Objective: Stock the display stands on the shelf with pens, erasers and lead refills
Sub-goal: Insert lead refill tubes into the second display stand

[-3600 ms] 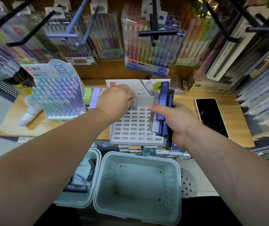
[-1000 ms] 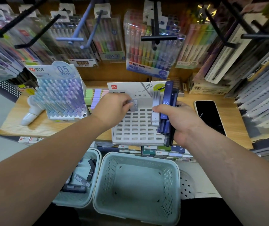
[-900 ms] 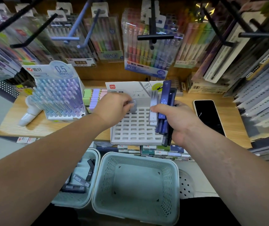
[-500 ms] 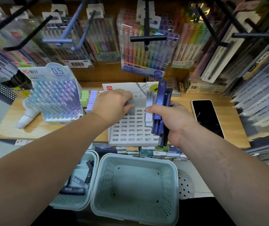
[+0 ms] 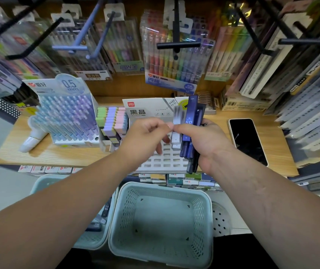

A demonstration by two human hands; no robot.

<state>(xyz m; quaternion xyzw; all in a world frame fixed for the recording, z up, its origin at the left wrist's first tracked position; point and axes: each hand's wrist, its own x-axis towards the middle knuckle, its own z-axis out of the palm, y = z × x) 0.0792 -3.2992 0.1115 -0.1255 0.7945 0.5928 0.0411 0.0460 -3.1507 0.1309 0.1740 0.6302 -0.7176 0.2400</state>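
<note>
wooden shelf point(image 5: 58, 156), pale green perforated plastic basket point(image 5: 165, 184) below its edge: lead refills in transfer, drop risk.
over the white slotted plastic display stand point(image 5: 165, 162), visible slots unfilled, the right hand point(image 5: 209, 142) curls round a fanned bundle of dark blue and pale translucent lead refill cases point(image 5: 191, 117), held upright; the left hand point(image 5: 145, 136) closes thumb and forefinger at the outermost pale case point(image 5: 176, 117), blurred, hold cannot be told. judged hazard: drawing one case loosens the fan, and others slide into the basket or jam crooked in a slot. cases: slim, flat, smooth, likely slippery.
</note>
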